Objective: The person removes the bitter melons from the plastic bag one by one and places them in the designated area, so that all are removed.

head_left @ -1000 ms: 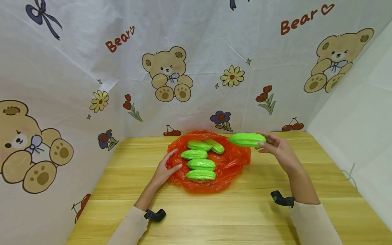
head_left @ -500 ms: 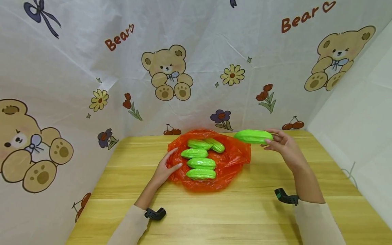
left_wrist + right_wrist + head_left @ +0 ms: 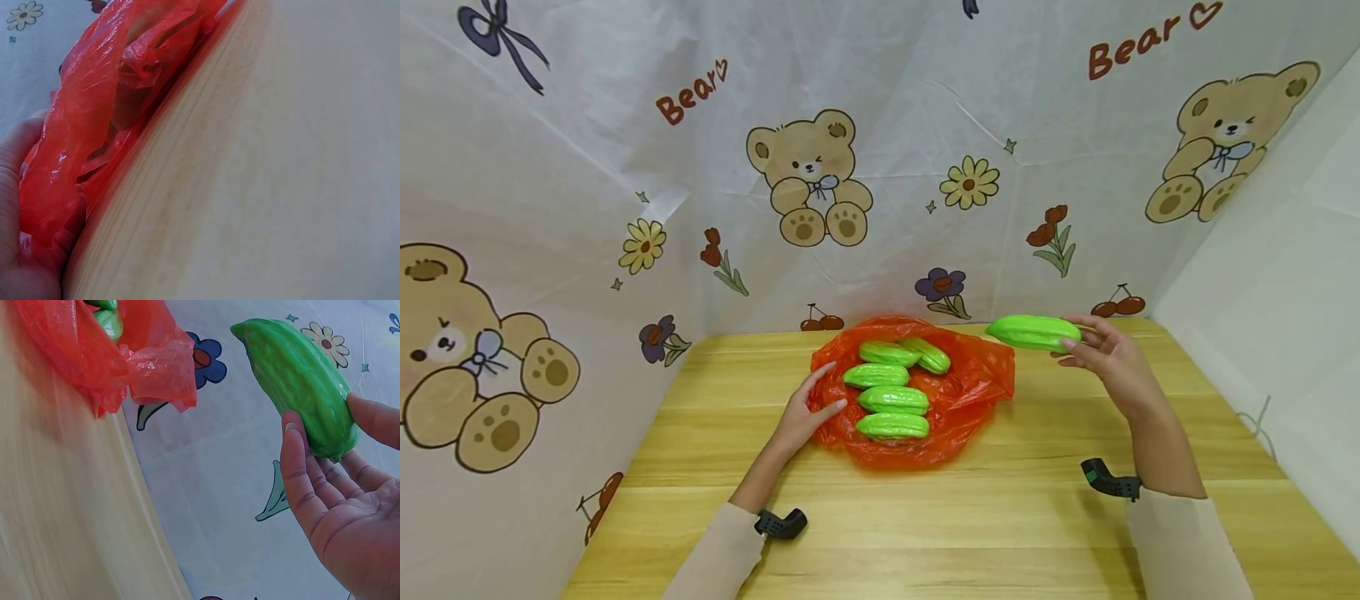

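A glossy green bitter melon [image 3: 1033,332], ridged and pointed at one end, is held up by my right hand [image 3: 1108,358] to the right of a red plastic bag [image 3: 977,400]. In the right wrist view, thumb and fingers pinch the blunt end of this bitter melon [image 3: 300,387], and its tip points away from the palm. Several more bitter melons [image 3: 892,426] lie inside the spread-out bag. My left hand [image 3: 801,417] holds the bag's left side, thumb and fingers around its edge. Red film partly covers the left fingers in the left wrist view.
The bag sits toward the back of a wood-grain table [image 3: 880,533]. Behind the table hangs a white cloth [image 3: 895,267] printed with bears and flowers. A thin cable [image 3: 1258,429] shows by the white wall at right.
My right hand has moved right and slightly up with the bitter melon, away from the bag. The left hand, the bag and the bitter melons inside have stayed in place.
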{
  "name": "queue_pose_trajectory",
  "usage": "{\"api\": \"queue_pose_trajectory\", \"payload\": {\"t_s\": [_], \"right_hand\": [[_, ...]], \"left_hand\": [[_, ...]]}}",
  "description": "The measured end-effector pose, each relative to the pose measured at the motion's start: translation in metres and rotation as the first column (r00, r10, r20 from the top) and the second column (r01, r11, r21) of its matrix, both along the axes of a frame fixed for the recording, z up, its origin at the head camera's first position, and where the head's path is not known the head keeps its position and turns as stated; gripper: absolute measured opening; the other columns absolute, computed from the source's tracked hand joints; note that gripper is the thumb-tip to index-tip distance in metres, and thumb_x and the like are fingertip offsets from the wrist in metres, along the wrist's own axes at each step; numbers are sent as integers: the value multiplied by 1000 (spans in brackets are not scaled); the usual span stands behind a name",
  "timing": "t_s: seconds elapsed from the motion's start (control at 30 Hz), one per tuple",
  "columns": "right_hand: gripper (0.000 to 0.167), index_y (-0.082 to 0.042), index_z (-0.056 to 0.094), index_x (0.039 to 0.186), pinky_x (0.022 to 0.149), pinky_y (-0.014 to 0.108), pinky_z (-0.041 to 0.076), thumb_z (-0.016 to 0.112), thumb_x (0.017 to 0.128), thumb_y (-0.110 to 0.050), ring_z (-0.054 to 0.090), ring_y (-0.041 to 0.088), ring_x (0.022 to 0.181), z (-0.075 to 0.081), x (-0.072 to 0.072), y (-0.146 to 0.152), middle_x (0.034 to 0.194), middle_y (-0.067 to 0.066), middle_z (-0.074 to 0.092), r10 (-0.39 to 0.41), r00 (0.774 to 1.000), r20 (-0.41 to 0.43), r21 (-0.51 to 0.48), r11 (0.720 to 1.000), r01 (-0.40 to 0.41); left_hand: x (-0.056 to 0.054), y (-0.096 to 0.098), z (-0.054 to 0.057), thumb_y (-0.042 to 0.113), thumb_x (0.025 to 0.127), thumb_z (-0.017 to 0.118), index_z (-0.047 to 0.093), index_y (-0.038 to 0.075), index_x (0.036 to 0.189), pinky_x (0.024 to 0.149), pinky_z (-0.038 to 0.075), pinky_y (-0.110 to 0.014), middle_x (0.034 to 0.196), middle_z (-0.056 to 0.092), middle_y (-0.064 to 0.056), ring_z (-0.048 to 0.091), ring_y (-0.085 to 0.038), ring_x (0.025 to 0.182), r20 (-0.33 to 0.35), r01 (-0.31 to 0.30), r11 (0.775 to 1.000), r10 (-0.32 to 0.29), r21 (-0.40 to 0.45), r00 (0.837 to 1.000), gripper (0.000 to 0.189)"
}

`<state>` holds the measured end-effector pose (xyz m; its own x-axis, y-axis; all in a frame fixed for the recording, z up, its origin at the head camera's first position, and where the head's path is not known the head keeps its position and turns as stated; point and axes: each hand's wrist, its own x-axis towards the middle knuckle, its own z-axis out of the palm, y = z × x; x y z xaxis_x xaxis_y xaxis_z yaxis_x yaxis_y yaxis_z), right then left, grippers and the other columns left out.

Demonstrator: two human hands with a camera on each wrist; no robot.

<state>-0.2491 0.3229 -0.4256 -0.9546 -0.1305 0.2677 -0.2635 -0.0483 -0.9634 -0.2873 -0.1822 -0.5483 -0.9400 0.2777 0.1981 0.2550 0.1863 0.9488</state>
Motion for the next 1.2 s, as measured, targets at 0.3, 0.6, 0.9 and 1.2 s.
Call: {"api": "queue_pose_trajectory", "payload": {"t_s": [0.3,0.6,0.9,1.2], "right_hand": [[41,1,51,141,80,28,60,61,101,-3,74,21,93,-3,-1,7,119,-1,70,-10,1000,12,-24,1000,10],[38,0,51,139,80,27,60,59,101,-1,74,20,93,-6,-2,15,120,0,67,0,1000,16,-39,999,1],[40,1,51,140,81,27,60,59,101,0,74,20,93,-9,-1,22,121,0,68,-5,1000,22,-55,998,6],[44,3,48,143,80,28,60,59,101,-3,74,18,93,-10,1,33,121,-3,68,-54,998,30,-11,998,54]], "left_hand": [[-1,1,1,25,93,76,43,27,154,105,48,-45,158,38,-4,43,-31,140,3,0,1000,0,8,1000,69],[0,3,4,18,95,74,39,20,157,108,44,-52,160,36,-8,41,-34,142,20,-10,1000,10,-6,1000,71],[15,8,28,13,96,71,39,12,156,107,46,-49,159,36,-12,40,-37,142,19,1,1000,-1,-9,1000,68],[16,7,28,14,96,72,39,13,156,107,45,-52,159,37,-11,40,-37,142,28,6,1000,-6,-3,1000,68]]}}
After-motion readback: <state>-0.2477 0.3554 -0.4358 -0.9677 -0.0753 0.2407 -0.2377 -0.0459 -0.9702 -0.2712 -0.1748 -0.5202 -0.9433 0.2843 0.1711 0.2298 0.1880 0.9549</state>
